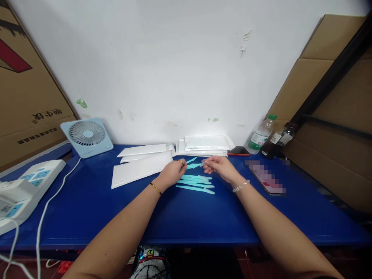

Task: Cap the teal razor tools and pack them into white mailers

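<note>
My left hand is closed, its fingers pinching the handle end of a turquoise eyebrow razor. Facing it, my right hand pinches a small clear plastic piece, which looks like a blade cap, at the razor's blade end. Whether that piece touches the razor I cannot tell. Several more turquoise eyebrow razors lie side by side on the blue table, just below my hands. Another razor shows behind the held one.
White packets lie left of my hands, and more packets are stacked by the wall. A phone, a clear bottle and a dark bottle are at right. At left are a blue fan and a power strip with cables.
</note>
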Available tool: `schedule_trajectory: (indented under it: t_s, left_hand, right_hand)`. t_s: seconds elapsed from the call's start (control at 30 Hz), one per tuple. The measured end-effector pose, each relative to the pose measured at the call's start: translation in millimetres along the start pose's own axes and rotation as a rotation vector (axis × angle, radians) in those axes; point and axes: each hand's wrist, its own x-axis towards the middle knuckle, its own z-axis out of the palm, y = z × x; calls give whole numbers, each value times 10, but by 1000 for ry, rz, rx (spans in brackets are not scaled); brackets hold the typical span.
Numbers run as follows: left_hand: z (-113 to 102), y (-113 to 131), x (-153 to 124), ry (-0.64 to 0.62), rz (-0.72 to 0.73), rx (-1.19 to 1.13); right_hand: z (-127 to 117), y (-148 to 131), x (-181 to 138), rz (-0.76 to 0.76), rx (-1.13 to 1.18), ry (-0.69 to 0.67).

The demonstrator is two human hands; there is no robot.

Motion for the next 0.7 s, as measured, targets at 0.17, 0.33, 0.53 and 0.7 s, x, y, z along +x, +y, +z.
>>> schedule_trajectory:
  t_s: [0.17,0.33,0.53,0.7]
  left_hand:
    - [38,38,-5,-31,-6,-53]
    - [83,66,2,-59,-19,36]
    - [118,-2,46,-4,-8,156]
    - [141,-146,114,36,-56,310]
  right_hand:
    - [109,-5,-37,5,-39,-47]
    - [8,-37,-23,-27,-276,-56]
    - [-461,50,78,-144,-881,370]
    - [-530,167,143,-139,-1251,299]
